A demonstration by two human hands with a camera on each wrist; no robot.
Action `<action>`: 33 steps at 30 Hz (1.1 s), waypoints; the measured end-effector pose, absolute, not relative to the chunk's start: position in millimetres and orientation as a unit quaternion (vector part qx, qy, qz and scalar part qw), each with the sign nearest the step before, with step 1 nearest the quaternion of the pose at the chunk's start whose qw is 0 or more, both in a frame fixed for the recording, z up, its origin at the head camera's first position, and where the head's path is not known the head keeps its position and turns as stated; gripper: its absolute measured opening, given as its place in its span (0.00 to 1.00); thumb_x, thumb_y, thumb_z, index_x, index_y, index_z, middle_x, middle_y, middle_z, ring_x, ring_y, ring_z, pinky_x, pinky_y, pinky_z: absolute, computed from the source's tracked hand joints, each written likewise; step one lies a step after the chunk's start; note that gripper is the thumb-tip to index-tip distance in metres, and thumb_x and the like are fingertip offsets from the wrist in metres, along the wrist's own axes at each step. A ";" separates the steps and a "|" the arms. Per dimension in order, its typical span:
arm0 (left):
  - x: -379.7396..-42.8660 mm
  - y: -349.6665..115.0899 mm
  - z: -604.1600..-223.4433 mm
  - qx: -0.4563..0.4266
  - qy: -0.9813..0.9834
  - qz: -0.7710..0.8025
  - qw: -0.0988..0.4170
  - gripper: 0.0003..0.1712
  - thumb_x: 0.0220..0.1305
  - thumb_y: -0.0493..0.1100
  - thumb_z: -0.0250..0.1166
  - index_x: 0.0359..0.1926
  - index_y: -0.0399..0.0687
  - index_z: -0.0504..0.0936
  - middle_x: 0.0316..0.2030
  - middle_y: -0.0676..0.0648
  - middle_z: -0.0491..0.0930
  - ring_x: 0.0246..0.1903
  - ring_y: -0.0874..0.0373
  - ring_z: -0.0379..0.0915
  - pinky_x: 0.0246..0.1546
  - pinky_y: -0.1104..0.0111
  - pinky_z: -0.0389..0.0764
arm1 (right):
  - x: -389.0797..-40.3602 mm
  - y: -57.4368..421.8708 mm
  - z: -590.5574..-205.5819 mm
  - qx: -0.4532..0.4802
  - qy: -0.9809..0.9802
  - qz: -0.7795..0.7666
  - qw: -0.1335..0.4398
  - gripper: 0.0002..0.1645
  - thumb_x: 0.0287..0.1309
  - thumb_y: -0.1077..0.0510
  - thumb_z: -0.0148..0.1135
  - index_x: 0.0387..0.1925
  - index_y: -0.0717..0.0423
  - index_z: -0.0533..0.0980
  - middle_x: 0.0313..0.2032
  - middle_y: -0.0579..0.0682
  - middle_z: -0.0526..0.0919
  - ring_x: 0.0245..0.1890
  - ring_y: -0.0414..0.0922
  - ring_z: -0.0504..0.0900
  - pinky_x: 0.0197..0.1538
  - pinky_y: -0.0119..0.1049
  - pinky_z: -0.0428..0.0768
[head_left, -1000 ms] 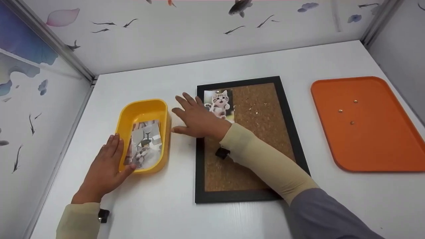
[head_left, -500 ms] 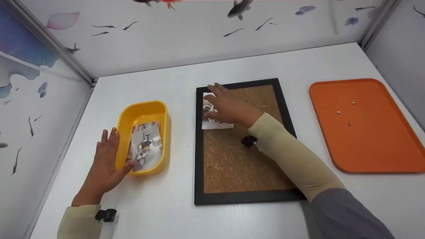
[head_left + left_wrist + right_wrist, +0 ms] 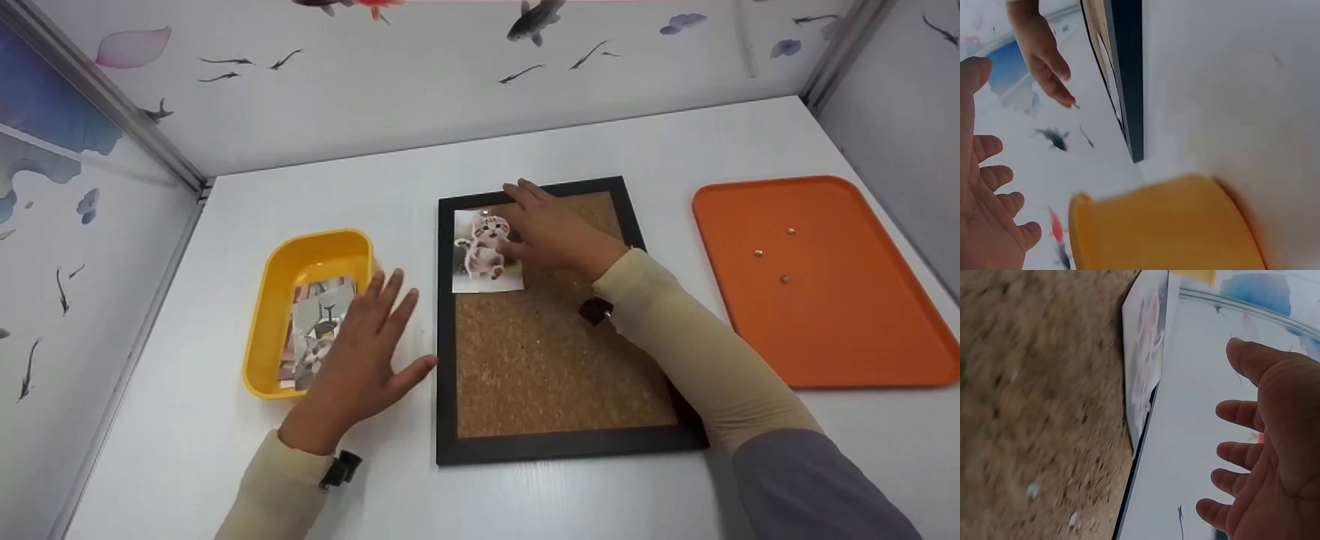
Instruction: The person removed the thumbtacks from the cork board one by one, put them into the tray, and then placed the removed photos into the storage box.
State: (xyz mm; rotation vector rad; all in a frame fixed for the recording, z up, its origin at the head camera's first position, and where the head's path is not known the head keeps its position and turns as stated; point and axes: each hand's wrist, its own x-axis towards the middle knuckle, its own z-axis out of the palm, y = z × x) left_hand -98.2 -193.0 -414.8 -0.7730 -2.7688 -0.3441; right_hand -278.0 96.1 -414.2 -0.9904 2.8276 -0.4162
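Note:
A kitten photo (image 3: pixel 480 274) lies at the upper left corner of the black-framed cork board (image 3: pixel 540 360), with a small pin (image 3: pixel 485 213) at its top edge. Just right of the photo, my right hand (image 3: pixel 559 232) is over the cork, its fingers extended and holding nothing. In the right wrist view, the photo's lower part stands a little off the cork. Fingers spread, my left hand (image 3: pixel 360 360) hovers over the right side of the yellow box (image 3: pixel 259 322) and holds nothing. Inside the box are several photos (image 3: pixel 304 322), partly hidden by that hand.
At the right lies an orange tray (image 3: pixel 840 322) with three small pins, one of them a pin (image 3: pixel 758 253) on its left. The white table (image 3: pixel 555 502) is bordered by printed panels at the back and sides.
My right hand has moved from the board's left side across the photo to its right, uncovering it. My left hand has left the box's left rim and shifted right.

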 end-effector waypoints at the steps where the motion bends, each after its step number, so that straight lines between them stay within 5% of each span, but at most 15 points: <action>1: -100.1 -184.7 -415.2 -0.263 -0.952 -0.116 0.106 0.48 0.66 0.64 0.62 0.77 0.47 0.57 0.79 0.46 0.42 0.77 0.48 0.34 0.72 0.48 0.47 | -278.9 97.8 -415.1 -0.327 0.933 -0.135 0.058 0.38 0.69 0.40 0.56 0.73 0.51 0.62 0.77 0.58 0.48 0.77 0.57 0.41 0.73 0.54 0.51; 7: -116.6 -146.6 -418.5 -0.262 -0.960 -0.098 0.020 0.49 0.67 0.68 0.57 0.78 0.50 0.52 0.79 0.47 0.39 0.77 0.49 0.29 0.72 0.48 0.41 | -282.7 105.7 -422.4 -0.340 0.932 -0.112 0.051 0.34 0.69 0.43 0.58 0.68 0.56 0.66 0.75 0.60 0.52 0.76 0.59 0.45 0.73 0.55 0.52; 15: -149.6 -124.0 -424.0 -0.264 -0.964 -0.019 -0.006 0.50 0.68 0.71 0.51 0.79 0.50 0.49 0.79 0.46 0.39 0.77 0.49 0.27 0.71 0.43 0.42 | -291.6 112.9 -428.9 -0.367 0.927 -0.065 0.048 0.35 0.70 0.43 0.56 0.67 0.62 0.66 0.74 0.62 0.55 0.75 0.59 0.48 0.73 0.52 0.51; 23: -170.5 -111.5 -436.2 -0.230 -0.968 -0.044 -0.088 0.52 0.65 0.74 0.51 0.80 0.56 0.45 0.79 0.47 0.34 0.76 0.48 0.23 0.71 0.43 0.38 | -299.4 116.9 -429.4 -0.366 0.927 -0.058 0.058 0.34 0.70 0.43 0.55 0.67 0.59 0.67 0.76 0.59 0.51 0.76 0.58 0.44 0.73 0.55 0.50; 33: -198.1 -109.4 -446.9 -0.242 -0.964 -0.065 -0.094 0.52 0.66 0.76 0.46 0.80 0.56 0.43 0.79 0.48 0.34 0.76 0.48 0.23 0.72 0.45 0.37 | -313.3 113.2 -427.0 -0.375 0.925 -0.030 0.055 0.32 0.70 0.45 0.55 0.69 0.56 0.68 0.76 0.60 0.52 0.76 0.58 0.44 0.72 0.57 0.50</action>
